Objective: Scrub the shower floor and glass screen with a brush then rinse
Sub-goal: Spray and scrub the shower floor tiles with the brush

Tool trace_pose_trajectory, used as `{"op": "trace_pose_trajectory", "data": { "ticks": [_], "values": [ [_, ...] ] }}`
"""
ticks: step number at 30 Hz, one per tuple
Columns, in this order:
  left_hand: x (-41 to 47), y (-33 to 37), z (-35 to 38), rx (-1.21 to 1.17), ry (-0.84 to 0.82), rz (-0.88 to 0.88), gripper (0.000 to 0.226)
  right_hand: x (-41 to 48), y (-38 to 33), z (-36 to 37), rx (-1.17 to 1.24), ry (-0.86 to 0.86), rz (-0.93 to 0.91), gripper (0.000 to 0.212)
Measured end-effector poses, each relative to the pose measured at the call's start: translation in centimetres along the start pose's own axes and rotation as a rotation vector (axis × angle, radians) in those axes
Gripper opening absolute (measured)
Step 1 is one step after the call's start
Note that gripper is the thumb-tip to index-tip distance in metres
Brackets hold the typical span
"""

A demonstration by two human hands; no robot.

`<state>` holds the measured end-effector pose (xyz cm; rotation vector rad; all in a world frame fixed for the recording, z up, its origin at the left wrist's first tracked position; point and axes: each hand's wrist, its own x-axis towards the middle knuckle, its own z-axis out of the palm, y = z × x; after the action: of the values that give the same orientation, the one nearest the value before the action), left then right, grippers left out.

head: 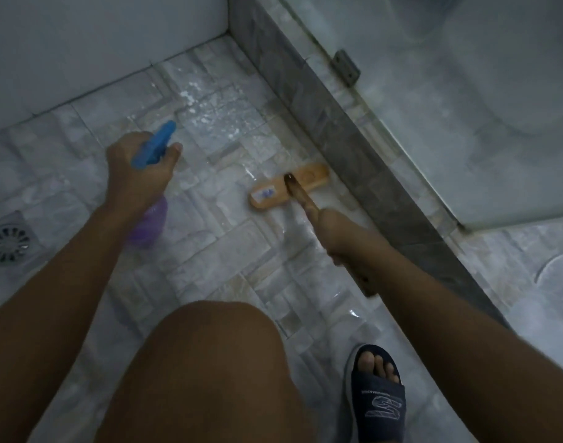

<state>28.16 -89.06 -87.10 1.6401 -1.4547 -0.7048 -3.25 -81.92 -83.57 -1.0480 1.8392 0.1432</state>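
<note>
My right hand [347, 238] grips the wooden handle of a scrub brush [289, 190]. Its flat wooden head lies on the wet tiled shower floor [229, 238], close to the grey stone kerb [347, 145]. My left hand [139, 174] holds a spray bottle [152, 219] with a blue trigger head and a purple body, nozzle aimed at a patch of white foam [209, 113] on the tiles. The glass screen [465, 107] rises from the kerb on the right.
A round metal floor drain [7, 241] sits at the left edge. White wall tiles [98, 36] close the far side. My bare knee [209, 362] and a foot in a dark slide sandal [377, 391] fill the bottom. A metal hinge bracket [347, 67] holds the glass.
</note>
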Motion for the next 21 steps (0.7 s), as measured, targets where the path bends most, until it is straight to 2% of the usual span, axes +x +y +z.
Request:
{"op": "trace_pose_trajectory", "data": {
  "ticks": [3,6,8,11,15,19,21],
  "values": [
    [-0.6,-1.4,-1.6,0.079,-0.013,-0.01,0.037,4.7,-7.4,0.3,0.0,0.052,-0.143,0.051],
    [-1.6,-2.3,-3.1,0.126,-0.012,-0.014,0.032,6.9,-12.1,0.2,0.009,0.059,-0.181,0.052],
    [-2.2,-2.5,-3.7,0.11,0.023,-0.047,0.036,6.5,-11.5,0.2,-0.019,0.04,-0.19,0.052],
    [-2.7,-2.7,-4.0,0.102,0.062,-0.07,0.038,3.7,-6.5,1.0,-0.087,-0.008,-0.163,0.05],
    [-2.8,-2.5,-3.6,0.117,0.068,-0.066,0.031,-1.6,-0.3,2.6,-0.133,-0.106,-0.009,0.047],
    [-2.8,-2.6,-3.5,0.122,0.012,-0.043,0.034,-0.8,-2.9,3.7,-0.123,-0.086,-0.03,0.051],
    [-2.5,-2.6,-3.6,0.129,-0.004,-0.102,0.039,1.5,-6.1,4.3,-0.12,-0.054,-0.091,0.053]
  ]
}}
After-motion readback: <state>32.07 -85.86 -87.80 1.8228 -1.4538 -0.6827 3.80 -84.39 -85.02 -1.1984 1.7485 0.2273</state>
